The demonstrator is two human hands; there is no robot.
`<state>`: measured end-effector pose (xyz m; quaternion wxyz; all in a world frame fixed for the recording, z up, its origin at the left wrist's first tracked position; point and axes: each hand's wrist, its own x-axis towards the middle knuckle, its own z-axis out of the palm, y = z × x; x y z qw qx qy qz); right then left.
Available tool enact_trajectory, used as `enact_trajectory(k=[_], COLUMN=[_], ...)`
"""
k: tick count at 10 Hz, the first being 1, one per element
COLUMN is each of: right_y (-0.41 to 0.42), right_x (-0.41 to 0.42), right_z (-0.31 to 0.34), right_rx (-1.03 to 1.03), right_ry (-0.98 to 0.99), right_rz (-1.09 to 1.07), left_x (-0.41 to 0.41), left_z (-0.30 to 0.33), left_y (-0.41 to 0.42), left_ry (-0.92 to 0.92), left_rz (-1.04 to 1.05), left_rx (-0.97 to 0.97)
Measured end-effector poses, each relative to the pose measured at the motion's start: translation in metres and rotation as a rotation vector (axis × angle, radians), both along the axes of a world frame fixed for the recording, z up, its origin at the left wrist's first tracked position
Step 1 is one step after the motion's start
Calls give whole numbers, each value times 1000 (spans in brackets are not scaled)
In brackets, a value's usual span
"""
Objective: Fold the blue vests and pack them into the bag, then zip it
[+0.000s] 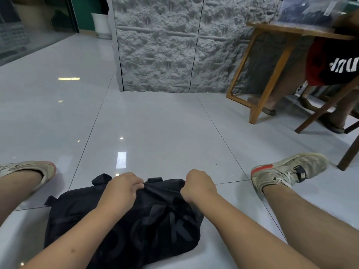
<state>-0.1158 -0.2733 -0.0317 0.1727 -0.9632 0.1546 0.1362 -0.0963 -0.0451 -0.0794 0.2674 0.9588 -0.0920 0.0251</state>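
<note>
Bag: the black bag [124,220] lies on the pale tiled floor [155,133], near, between the person's spread legs.
Left hand: the left hand [123,188] is curled tight, bunching fabric at the bag's far edge.
Right hand: the right hand [199,184] is fisted on the same edge, just to the right.
Shoes: a worn sneaker [287,170] sits right of the bag.
Far right: a wooden table [272,65], a seated person's legs behind it.

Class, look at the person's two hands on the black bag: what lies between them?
In the head view, only a taut stretch of the black bag fabric spans from the left hand to the right hand. Both grip its far edge; no vest shows.
</note>
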Motion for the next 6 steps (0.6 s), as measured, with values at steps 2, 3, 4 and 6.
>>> enact_trajectory(k=[2,3,4,6], right_y=[0,-2,-2,16], right_x=[3,4,5,-19], right_z=[-6,-2,15,79], right_rx=[-32,9,61,331], right_ry=[4,-29,-81,-117], right_rz=[15,3,15,68], left_x=[-2,-7,-12,-33], left_z=[1,8,24,81], left_y=[0,-4,-12,-23], left_ry=[48,34,31,67], left_rz=[-61,-98,-87,45], left_rx=[5,19,-2,-164])
